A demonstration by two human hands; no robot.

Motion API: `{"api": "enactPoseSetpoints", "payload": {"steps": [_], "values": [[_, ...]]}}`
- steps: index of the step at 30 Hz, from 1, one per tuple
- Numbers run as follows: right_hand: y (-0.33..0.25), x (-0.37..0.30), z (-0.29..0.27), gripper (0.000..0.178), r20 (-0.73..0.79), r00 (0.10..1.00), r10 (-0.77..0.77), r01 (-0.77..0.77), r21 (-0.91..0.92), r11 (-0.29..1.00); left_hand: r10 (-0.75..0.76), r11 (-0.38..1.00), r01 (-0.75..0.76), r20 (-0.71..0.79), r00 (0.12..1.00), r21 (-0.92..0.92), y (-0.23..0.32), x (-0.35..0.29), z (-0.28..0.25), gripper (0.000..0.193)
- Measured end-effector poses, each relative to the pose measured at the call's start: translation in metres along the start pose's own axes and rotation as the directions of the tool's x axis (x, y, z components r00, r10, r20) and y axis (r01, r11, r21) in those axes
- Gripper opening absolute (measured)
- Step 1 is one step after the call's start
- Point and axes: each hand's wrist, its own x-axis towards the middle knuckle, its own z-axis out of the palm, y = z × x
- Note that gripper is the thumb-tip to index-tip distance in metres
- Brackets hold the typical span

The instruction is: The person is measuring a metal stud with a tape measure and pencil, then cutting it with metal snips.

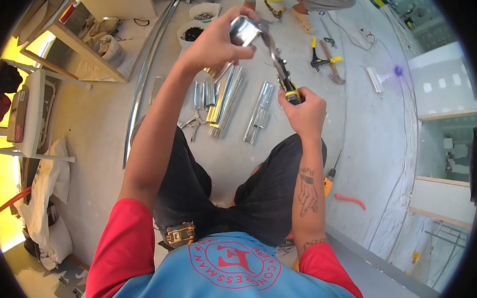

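Note:
My left hand is raised at the upper middle, closed around a short piece of shiny metal channel. Lower and to its right, my right hand grips tin snips by black and yellow handles. The snips' metal jaws meet the right edge of the channel; fingers and the angle hide the exact contact. On the floor below lie several cut lengths of metal channel, with another short stack to the right. Locking pliers rest beside the left pile.
Long metal tracks run along the floor at left. A hammer and a black and yellow clamp lie upper right. A drill sits by my right knee. Tubs of fasteners stand beyond my left hand; another person's foot is at the top.

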Motion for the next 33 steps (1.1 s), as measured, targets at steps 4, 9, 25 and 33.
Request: {"api": "enactPoseSetpoints", "payload": {"steps": [4, 9, 25, 33], "values": [[0.018, 0.012, -0.005, 0.046, -0.023, 0.983, 0.184, -0.178, 0.165, 0.970, -0.084, 0.948, 0.105, -0.081, 0.993, 0.300, -0.054, 0.007, 0.007, 0.071], [0.031, 0.020, -0.010, 0.037, 0.144, 0.910, 0.388, -0.349, 0.771, 0.532, -0.480, 0.674, 0.022, 0.416, 0.773, 0.738, -0.152, -0.040, 0.097, 0.089], [0.035, 0.024, -0.009, 0.041, 0.279, 0.893, 0.352, -0.416, 0.810, 0.414, -0.369, 0.715, 0.025, 0.347, 0.862, 0.699, -0.184, -0.022, 0.134, 0.104], [0.029, 0.018, -0.007, 0.036, 0.347, 0.874, 0.341, -0.461, 0.812, 0.357, -0.890, 0.255, 0.328, 0.089, 0.447, 0.910, -0.257, -0.080, 0.081, 0.079]]}}
